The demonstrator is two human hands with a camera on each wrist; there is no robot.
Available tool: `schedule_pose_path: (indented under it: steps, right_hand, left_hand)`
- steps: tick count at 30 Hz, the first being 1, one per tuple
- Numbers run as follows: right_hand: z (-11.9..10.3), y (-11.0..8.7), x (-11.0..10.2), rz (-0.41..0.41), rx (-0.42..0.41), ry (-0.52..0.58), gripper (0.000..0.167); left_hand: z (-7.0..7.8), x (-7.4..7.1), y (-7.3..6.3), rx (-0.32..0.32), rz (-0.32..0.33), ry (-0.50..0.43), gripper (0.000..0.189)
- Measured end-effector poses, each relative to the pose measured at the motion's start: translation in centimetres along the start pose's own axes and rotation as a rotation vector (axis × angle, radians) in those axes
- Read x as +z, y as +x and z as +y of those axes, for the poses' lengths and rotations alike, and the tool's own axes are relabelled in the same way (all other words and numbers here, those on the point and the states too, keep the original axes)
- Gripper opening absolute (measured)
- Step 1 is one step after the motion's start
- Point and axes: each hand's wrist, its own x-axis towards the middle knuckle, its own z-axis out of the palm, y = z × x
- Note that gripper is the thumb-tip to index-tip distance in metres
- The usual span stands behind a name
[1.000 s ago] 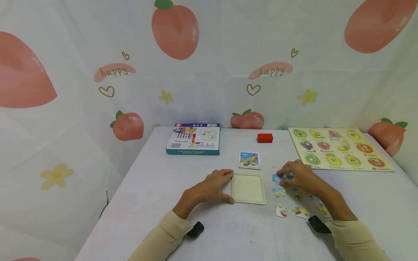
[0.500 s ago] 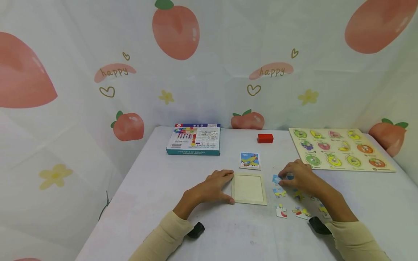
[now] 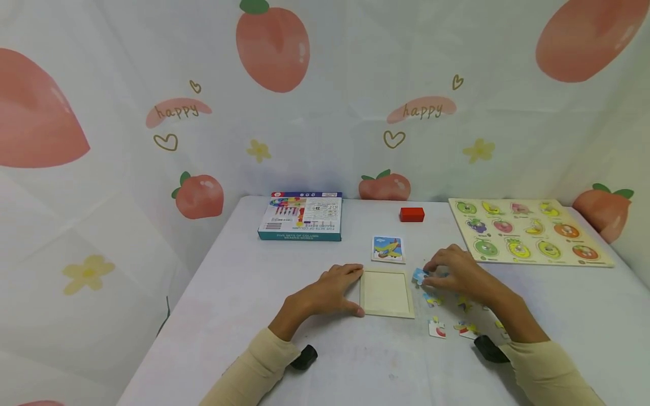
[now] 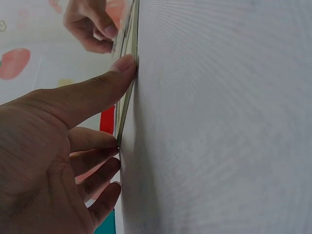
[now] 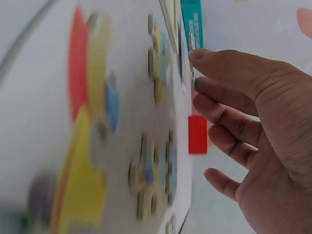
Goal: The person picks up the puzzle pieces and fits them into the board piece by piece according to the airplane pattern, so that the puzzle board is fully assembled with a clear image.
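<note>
The white backdrop [image 3: 330, 141] filled most of my head view, printed with peaches, hearts, yellow flowers and the word "happy". Below it I had the white-covered table [image 3: 244, 282]. At its far right lay the fruit board [image 3: 519, 228], its fruit shapes set in three rows, and toward the far left was the cardboard box [image 3: 299, 217], lying flat with its printed side up.

I saw the left hand [image 3: 329, 290] spread along the left side of the wooden frame [image 3: 385, 293], thumb at the near corner, a finger touching the far one, the remaining fingers loosely bent. The right hand [image 3: 459, 273] was pinching a blue puzzle piece [image 3: 419, 276] between thumb and fingertips. That piece sat just outside the frame's right edge, near the far corner; I could not tell whether it touched the table.

The picture card [image 3: 388, 249], with a yellow airplane on it, lay just beyond the frame, and the red block [image 3: 412, 215] stood farther back, slightly right of the card. Smallest of all, the loose pieces [image 3: 437, 328] lay scattered right of the frame, apart from one another, some partly hidden beneath the right arm.
</note>
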Motion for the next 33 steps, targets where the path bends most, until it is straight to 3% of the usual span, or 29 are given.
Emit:
schedule_pose_path:
  steps: [8,15,33]
  right_hand:
    - [-2.0,1.4,0.9,-0.021,-0.057,0.016,0.026]
    - [-3.8,3.0,2.2,-0.047,-0.125,-0.033,0.024]
    - [-6.3,5.6,4.3,-0.072,-0.230,-0.085,0.021]
  left_hand:
    - [-0.1,0.0,0.2,0.004,-0.012,0.011,0.096]
    - [-0.2,0.1,0.1,0.008,0.000,0.011,0.096]
    - [-0.3,-0.2,-0.1,0.024,0.001,-0.011,0.094]
